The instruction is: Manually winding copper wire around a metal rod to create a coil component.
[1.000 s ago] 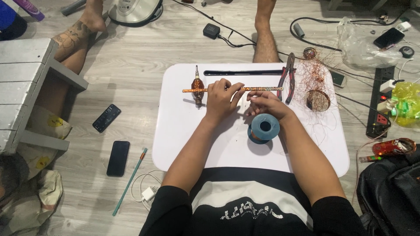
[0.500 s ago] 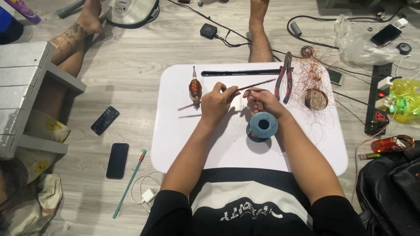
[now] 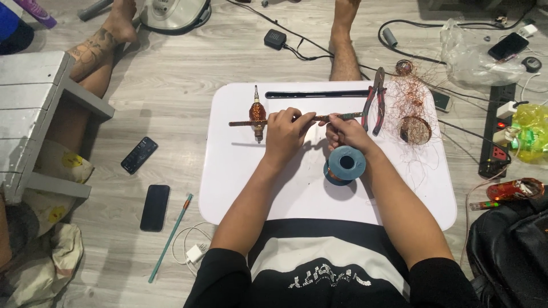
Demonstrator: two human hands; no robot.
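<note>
- Left hand and right hand both pinch a thin rod lying level across the upper middle of the white table.
- Blue spool sits just below the right hand.

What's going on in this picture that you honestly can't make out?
- Head view: the middle of the thin brown rod is hidden by the left hand and right hand, so their grip on it is unclear.
- Any wire running from the blue spool is too fine to see.
- The copper wire tangle is too fine to trace strand by strand.
- The black bag is cut off by the right edge.
</note>
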